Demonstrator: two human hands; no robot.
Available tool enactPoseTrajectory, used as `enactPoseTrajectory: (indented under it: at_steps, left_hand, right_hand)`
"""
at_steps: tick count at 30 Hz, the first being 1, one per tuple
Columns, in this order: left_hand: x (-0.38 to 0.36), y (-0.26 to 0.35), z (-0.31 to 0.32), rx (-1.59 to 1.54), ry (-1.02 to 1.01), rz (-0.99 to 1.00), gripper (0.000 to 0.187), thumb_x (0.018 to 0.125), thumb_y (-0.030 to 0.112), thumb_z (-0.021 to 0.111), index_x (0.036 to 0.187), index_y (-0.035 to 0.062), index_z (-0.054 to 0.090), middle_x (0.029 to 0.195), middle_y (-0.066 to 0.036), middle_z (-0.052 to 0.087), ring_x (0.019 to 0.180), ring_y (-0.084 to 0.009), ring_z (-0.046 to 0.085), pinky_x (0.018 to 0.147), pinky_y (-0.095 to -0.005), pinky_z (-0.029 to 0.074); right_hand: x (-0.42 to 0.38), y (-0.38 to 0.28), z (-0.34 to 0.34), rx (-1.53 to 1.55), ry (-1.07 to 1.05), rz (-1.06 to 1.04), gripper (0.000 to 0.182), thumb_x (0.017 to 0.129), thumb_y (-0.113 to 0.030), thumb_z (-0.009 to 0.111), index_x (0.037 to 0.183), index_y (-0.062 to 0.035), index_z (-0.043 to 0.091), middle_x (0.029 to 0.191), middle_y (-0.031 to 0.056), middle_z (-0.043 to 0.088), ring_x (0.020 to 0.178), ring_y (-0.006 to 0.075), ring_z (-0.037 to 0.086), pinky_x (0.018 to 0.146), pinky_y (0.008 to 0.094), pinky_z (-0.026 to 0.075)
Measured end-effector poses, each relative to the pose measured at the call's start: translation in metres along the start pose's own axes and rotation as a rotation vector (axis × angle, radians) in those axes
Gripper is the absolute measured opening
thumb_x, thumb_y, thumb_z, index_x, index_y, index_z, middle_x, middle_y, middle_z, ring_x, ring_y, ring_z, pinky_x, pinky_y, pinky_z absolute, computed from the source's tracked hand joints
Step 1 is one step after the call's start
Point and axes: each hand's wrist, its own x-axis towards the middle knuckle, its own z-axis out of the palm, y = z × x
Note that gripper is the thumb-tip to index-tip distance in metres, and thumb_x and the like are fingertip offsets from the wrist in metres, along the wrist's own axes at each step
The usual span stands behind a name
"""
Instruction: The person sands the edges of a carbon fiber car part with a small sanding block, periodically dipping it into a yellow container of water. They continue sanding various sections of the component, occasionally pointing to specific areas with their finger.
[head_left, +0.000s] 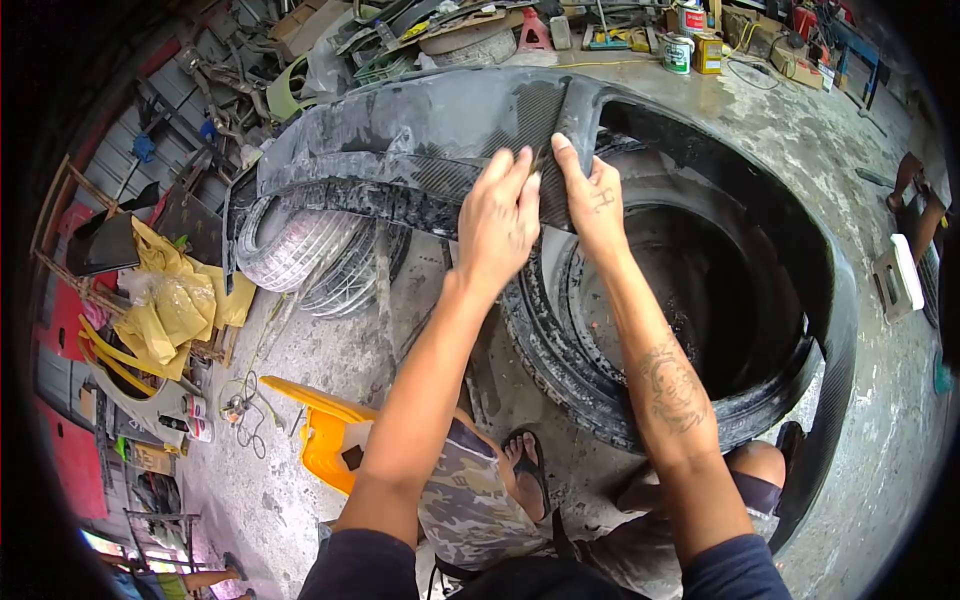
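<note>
A large black carbon-fibre car body panel (pixel 470 105) curves across the view, its left part dusted grey and its weave showing near the middle. My left hand (pixel 497 215) is closed against its lower edge, the fingertips pinched together. A small brownish bit shows at those fingertips, too small to name. Just right of it, my right hand (pixel 598 205) grips the panel beside the raised ridge, thumb on top and the other fingers mostly hidden. Beneath the panel lies a big black tyre (pixel 570 385).
More dusty tyres (pixel 300 250) lie under the panel's left end. A yellow plastic piece (pixel 325 440) is by my leg. Paint cans (pixel 677 54) stand at the back, a white stool (pixel 898 278) at right, near another person's limbs. Yellow-brown paper (pixel 170 300) is heaped at left.
</note>
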Motion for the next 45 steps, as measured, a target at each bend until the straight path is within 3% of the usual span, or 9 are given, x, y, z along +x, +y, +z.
enactPoseTrajectory:
  at_steps: [6,12,28,33,34,37,41,44,45]
  left_hand:
    - [-0.027,0.010,-0.052,-0.078,0.108,-0.223,0.036,0.100,0.008,0.063,0.135,-0.0021,0.064,0.094,-0.012,0.053,0.075,-0.0198,0.053,0.069,-0.0326,0.047]
    - [-0.011,0.009,-0.011,0.044,-0.093,-0.092,0.034,0.100,0.005,0.059,0.132,-0.0067,0.063,0.092,-0.017,0.051,0.076,-0.0290,0.057,0.072,-0.0363,0.049]
    - [-0.008,0.005,-0.002,0.012,-0.048,-0.008,0.035,0.097,-0.003,0.060,0.132,-0.0079,0.063,0.086,-0.016,0.050,0.071,-0.0254,0.052,0.065,-0.0364,0.045]
    - [-0.032,0.003,-0.007,0.057,0.007,0.012,0.036,0.096,-0.001,0.061,0.131,-0.0070,0.064,0.082,-0.016,0.049,0.071,-0.0265,0.053,0.064,-0.0354,0.046]
    - [-0.015,-0.001,0.000,0.060,0.050,0.083,0.033,0.097,0.001,0.062,0.128,-0.0072,0.066,0.081,-0.015,0.050,0.069,-0.0261,0.053,0.062,-0.0349,0.045]
    - [0.015,-0.005,-0.003,-0.101,-0.027,-0.111,0.029,0.097,0.005,0.063,0.123,-0.0080,0.068,0.082,-0.014,0.051,0.064,-0.0207,0.051,0.059,-0.0324,0.042]
    - [-0.030,0.014,-0.043,-0.044,0.077,-0.145,0.032,0.098,0.004,0.062,0.128,-0.0080,0.066,0.081,-0.009,0.052,0.067,-0.0152,0.052,0.060,-0.0311,0.043]
    - [-0.033,0.007,-0.013,-0.016,0.014,-0.028,0.035,0.098,0.002,0.061,0.131,-0.0091,0.063,0.084,-0.015,0.051,0.068,-0.0227,0.053,0.063,-0.0333,0.045]
    - [-0.017,0.007,-0.011,-0.033,-0.023,-0.019,0.034,0.098,0.001,0.060,0.130,-0.0098,0.062,0.085,-0.017,0.049,0.071,-0.0280,0.052,0.065,-0.0344,0.045]
  right_hand:
    - [0.006,0.004,-0.001,0.010,-0.032,-0.042,0.042,0.102,-0.040,0.067,0.085,-0.0022,0.071,0.072,-0.0060,0.060,0.064,0.0029,0.048,0.056,0.0240,0.038]
    - [0.001,0.002,-0.004,-0.054,-0.022,-0.047,0.042,0.101,-0.040,0.069,0.086,-0.0004,0.071,0.073,-0.0055,0.061,0.065,0.0028,0.048,0.056,0.0242,0.038]
    - [0.002,-0.001,0.000,0.067,-0.022,-0.040,0.041,0.100,-0.036,0.069,0.083,0.0017,0.072,0.069,-0.0040,0.062,0.065,0.0042,0.051,0.058,0.0281,0.043]
    - [0.004,-0.002,0.003,-0.073,0.028,-0.059,0.040,0.100,-0.036,0.069,0.093,0.0030,0.074,0.082,-0.0029,0.068,0.079,0.0062,0.055,0.073,0.0268,0.047]
    - [0.001,-0.005,0.002,-0.027,0.026,-0.046,0.041,0.101,-0.037,0.069,0.093,0.0029,0.073,0.081,-0.0032,0.067,0.075,0.0058,0.055,0.068,0.0259,0.047]
    - [0.003,-0.003,-0.003,0.046,-0.042,-0.010,0.038,0.101,-0.036,0.069,0.089,0.0001,0.073,0.076,-0.0036,0.064,0.065,0.0043,0.053,0.057,0.0248,0.043]
    - [0.003,-0.003,0.001,0.020,-0.026,-0.001,0.041,0.101,-0.037,0.069,0.087,0.0018,0.071,0.073,-0.0038,0.063,0.065,0.0049,0.052,0.058,0.0254,0.043]
    - [0.004,0.005,0.005,0.093,-0.003,-0.092,0.043,0.101,-0.038,0.069,0.087,0.0028,0.071,0.074,-0.0038,0.064,0.066,0.0049,0.053,0.059,0.0251,0.043]
    - [0.002,0.000,-0.005,-0.047,-0.052,-0.016,0.039,0.101,-0.036,0.069,0.098,0.0027,0.073,0.085,-0.0007,0.069,0.071,0.0047,0.057,0.065,0.0231,0.047]
